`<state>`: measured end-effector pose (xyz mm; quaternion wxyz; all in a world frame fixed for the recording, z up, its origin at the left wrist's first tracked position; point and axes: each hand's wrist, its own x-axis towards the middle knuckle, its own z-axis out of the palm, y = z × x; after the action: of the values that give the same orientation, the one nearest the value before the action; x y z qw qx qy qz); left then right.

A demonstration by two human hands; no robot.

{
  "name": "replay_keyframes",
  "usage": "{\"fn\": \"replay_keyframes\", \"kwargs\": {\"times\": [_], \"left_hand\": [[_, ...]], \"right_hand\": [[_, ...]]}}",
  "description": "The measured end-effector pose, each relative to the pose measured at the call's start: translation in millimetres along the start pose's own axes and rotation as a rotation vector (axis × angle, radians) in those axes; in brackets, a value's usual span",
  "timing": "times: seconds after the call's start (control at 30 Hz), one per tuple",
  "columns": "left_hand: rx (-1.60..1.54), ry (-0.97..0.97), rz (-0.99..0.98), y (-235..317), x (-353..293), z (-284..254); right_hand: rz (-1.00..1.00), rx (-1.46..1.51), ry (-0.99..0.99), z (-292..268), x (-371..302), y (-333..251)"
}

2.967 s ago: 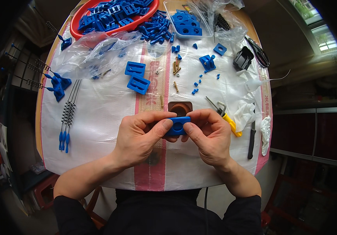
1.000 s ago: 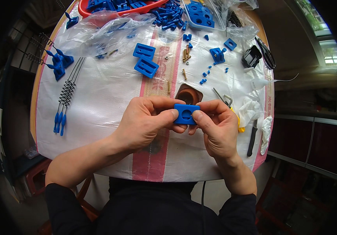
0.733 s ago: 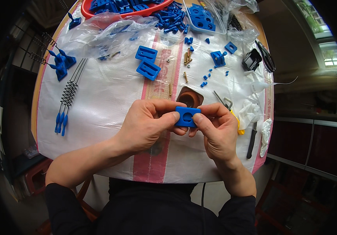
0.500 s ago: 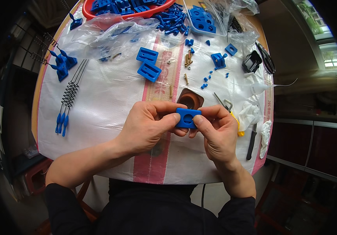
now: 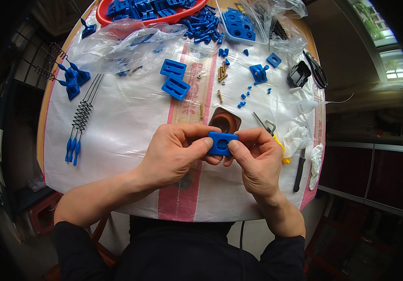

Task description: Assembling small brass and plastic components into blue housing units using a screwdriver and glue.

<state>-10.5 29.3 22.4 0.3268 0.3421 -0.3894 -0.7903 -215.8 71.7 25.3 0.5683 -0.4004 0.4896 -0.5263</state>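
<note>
Between my two hands is a small blue plastic plate (image 5: pixel 222 149) with a round hole in its middle. My left hand (image 5: pixel 175 149) pinches its left end between thumb and fingers. The right end is gripped the same way by my right hand (image 5: pixel 261 157), thumb on the face. Just beyond the plate, a brown tray with a round ribbed cup (image 5: pixel 225 120) rests on the table, partly hidden by my fingers. Two blue slotted blocks (image 5: pixel 175 87) lie farther off to the left, and brass screws (image 5: pixel 222 71) lie beyond the cup.
A red basin (image 5: pixel 152 22) of blue parts stands at the back, beside a clear plastic bag (image 5: pixel 126 44). Black springs with blue handles (image 5: pixel 80 117) lie at left. A hex key (image 5: pixel 270 125), a black-handled tool (image 5: pixel 299 171) and crumpled tissue (image 5: pixel 295 136) are at right.
Both hands keep their pinch on the blue plate, nearly still. The whole view has shifted slightly; nothing was taken up or let go.
</note>
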Motion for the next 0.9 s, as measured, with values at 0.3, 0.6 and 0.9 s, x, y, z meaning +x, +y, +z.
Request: {"fn": "replay_keyframes", "kwargs": {"times": [0.3, 0.6, 0.9], "left_hand": [[0.041, 0.02, 0.066, -2.5, -2.2, 5.6], [0.04, 0.073, 0.064, -5.1, -2.6, 6.2], [0.018, 0.091, 0.041, -4.0, -2.4, 5.8]], "right_hand": [[-0.043, -0.08, 0.033, 4.5, -3.4, -2.6], [-0.092, -0.127, 0.035, 7.6, -5.0, 0.3], [-0.089, -0.124, 0.031, 8.5, -4.7, 0.0]]}}
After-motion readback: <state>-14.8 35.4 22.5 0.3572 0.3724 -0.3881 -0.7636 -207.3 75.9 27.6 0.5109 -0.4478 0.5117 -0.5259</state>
